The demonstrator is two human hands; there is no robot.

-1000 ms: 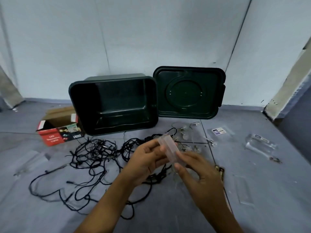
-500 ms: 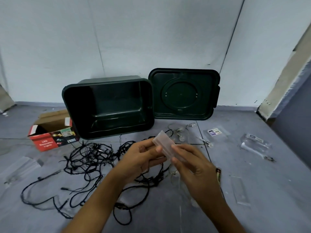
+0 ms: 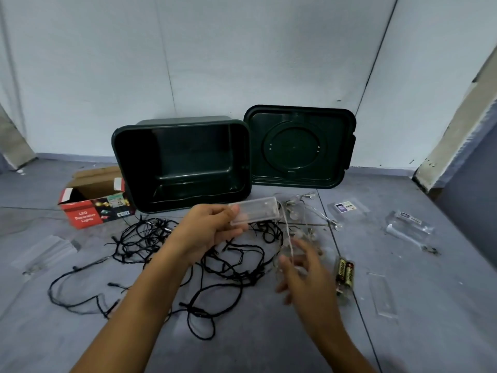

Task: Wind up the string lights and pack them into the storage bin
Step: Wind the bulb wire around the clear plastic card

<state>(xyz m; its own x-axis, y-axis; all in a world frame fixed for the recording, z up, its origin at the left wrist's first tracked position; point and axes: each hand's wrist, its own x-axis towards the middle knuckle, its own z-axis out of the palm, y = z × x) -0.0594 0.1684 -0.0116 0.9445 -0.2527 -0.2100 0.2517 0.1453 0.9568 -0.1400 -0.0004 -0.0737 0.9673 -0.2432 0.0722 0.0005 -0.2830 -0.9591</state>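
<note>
Black string lights [image 3: 204, 254] lie in a loose, unwound tangle on the grey tiled floor [image 3: 403, 332], directly in front of the storage bin and outside it. A second, clear-wire light string [image 3: 301, 219] with small bulbs is scattered just to the right of the tangle.

The left hand [image 3: 212, 227] is raised above the tangle. Its thumb and fingers pinch the left end of a clear battery case [image 3: 254, 215], held roughly level. A thin clear wire drops from the right end of the case. The right hand [image 3: 304, 270] hovers lower, fingers spread and holding nothing. It is motion-blurred, so contact with the hanging wire cannot be confirmed.

The dark green storage bin [image 3: 183, 122] lies on its side with its open mouth facing the camera. Its lid [image 3: 298, 146] stands on edge just beside the bin on the right, inner face outward, apparently leaning against the wall [image 3: 242, 49].

A red cardboard box [image 3: 88, 211] marked "LED Decorative Lights" sits open, touching or nearly touching the bin on the left. Two batteries [image 3: 345, 273] lie side by side near the right hand. Clear plastic packaging [image 3: 408, 227] and a small labelled packet [image 3: 347, 207] lie further right. A clear plastic sleeve [image 3: 45, 251] lies well to the left.

The wall is pale and panelled, with vertical seams, meeting the floor at a grey skirting strip.
</note>
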